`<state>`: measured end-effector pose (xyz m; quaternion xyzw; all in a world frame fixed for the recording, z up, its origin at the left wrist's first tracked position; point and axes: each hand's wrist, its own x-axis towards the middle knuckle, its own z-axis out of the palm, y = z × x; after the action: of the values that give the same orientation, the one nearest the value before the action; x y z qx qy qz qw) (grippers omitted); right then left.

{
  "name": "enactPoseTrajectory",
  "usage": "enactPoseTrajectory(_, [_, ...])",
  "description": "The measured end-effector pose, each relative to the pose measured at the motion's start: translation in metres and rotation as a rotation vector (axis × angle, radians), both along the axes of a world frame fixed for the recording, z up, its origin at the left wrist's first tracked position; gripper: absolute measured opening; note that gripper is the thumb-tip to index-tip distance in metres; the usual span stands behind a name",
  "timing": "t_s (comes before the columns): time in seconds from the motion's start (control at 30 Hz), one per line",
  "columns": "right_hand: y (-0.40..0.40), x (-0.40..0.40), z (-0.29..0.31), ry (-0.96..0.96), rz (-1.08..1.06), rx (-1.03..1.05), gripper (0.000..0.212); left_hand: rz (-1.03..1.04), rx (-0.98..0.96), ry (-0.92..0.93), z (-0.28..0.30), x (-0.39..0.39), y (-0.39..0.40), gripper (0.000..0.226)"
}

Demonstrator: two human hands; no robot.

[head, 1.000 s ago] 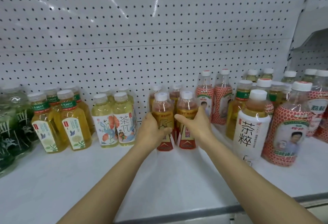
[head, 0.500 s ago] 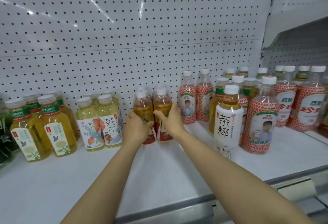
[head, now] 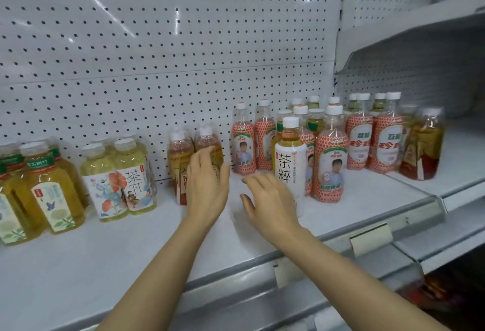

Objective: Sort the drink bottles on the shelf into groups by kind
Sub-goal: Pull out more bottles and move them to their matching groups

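Observation:
Two amber tea bottles [head: 181, 157] with red-and-gold labels stand against the pegboard at the middle of the white shelf [head: 78, 257]. My left hand [head: 207, 183] lies flat against their front, fingers spread, gripping nothing. My right hand [head: 267, 202] hovers open just right of them, in front of a white-labelled tea bottle [head: 290, 162]. Left of the amber pair stand pale floral-label bottles [head: 123, 181] and yellow green-tea bottles [head: 52, 189]. To the right are red-netted lychee bottles [head: 330, 165], green-tea bottles behind them, and one more amber bottle [head: 422, 152] at far right.
A perforated back panel [head: 157, 55] closes the rear. The shelf's grey front rail [head: 367, 228] carries price-tag holders. A second shelf bay [head: 459, 173] adjoins on the right, with a higher shelf [head: 420, 34] overhanging it.
Both hands have let go of the two amber bottles, which now stand further back by the pegboard. My right hand has drawn away to the right. The view has swung rightward.

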<state>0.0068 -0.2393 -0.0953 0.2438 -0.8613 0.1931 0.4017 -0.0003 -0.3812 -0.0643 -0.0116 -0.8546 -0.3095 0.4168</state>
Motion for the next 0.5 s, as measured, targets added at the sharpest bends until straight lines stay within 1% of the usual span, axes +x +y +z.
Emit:
enactPoseTrajectory(0.07, [0.02,0.007,-0.002,0.079,-0.004,-0.015,0.023,-0.094,-0.001,-0.042,0.0,0.0,0.019,0.044])
enactPoseTrajectory(0.13, [0.043,0.013,-0.002,0.151,-0.027,-0.051,0.019,-0.211,0.037,-0.113,-0.004,-0.001,0.039,0.048])
enactPoseTrajectory(0.17, [0.054,0.015,-0.001,0.176,-0.043,-0.083,0.019,-0.272,0.06,-0.166,-0.007,-0.002,0.05,0.056])
enactPoseTrajectory(0.23, [0.078,0.015,-0.001,0.202,-0.094,-0.165,0.021,-0.343,0.107,-0.279,-0.011,-0.002,0.071,0.079])
enactPoseTrajectory(0.27, [0.089,0.012,0.0,0.199,-0.128,-0.208,0.023,-0.347,0.133,-0.313,-0.012,-0.003,0.08,0.088])
enactPoseTrajectory(0.33, [0.113,0.001,0.0,0.132,-0.198,-0.289,0.031,-0.338,0.184,-0.329,-0.012,-0.005,0.097,0.097])
enactPoseTrajectory(0.4, [0.131,-0.011,-0.002,0.049,-0.256,-0.347,0.04,-0.332,0.212,-0.336,-0.015,-0.009,0.107,0.096])
enactPoseTrajectory(0.5, [0.154,-0.027,-0.007,-0.02,-0.273,-0.413,0.054,-0.269,0.225,-0.344,-0.018,-0.016,0.12,0.085])
